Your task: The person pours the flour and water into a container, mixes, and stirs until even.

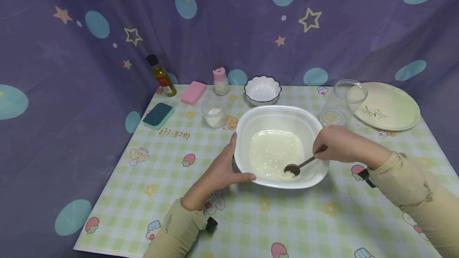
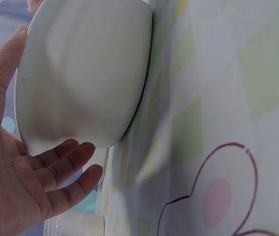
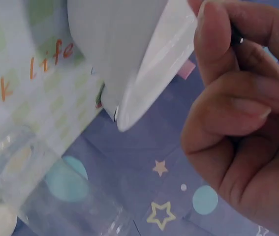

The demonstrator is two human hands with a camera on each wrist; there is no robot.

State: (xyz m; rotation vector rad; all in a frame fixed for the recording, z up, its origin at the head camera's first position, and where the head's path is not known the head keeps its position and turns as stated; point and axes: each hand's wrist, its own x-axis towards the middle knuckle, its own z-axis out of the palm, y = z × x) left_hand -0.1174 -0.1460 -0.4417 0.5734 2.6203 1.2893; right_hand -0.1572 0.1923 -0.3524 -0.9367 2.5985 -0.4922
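Note:
In the head view a large white basin (image 1: 247,130) stands on the table with a pale, lumpy, wet mixture (image 1: 275,152) in it. My left hand (image 1: 224,170) holds the basin's near left corner, its thumb at the front rim and fingers along the outer side. The left wrist view shows that hand (image 2: 26,167) against the basin's outer wall (image 2: 85,73), fingers slightly bent. My right hand (image 1: 337,144), over the right rim, pinches the handle of a dark brown spoon (image 1: 293,169), whose bowl dips into the mixture. In the right wrist view the right hand's fingers (image 3: 223,118) are curled; most of the spoon is hidden.
Behind the basin stand an oil bottle (image 1: 165,81), a pink sponge (image 1: 193,92), a pink-topped shaker (image 1: 220,81), and a scalloped bowl (image 1: 263,90). A green sponge (image 1: 159,115) and a cup of white powder (image 1: 215,116) lie left; clear containers (image 1: 349,92) and a plate (image 1: 398,108) right.

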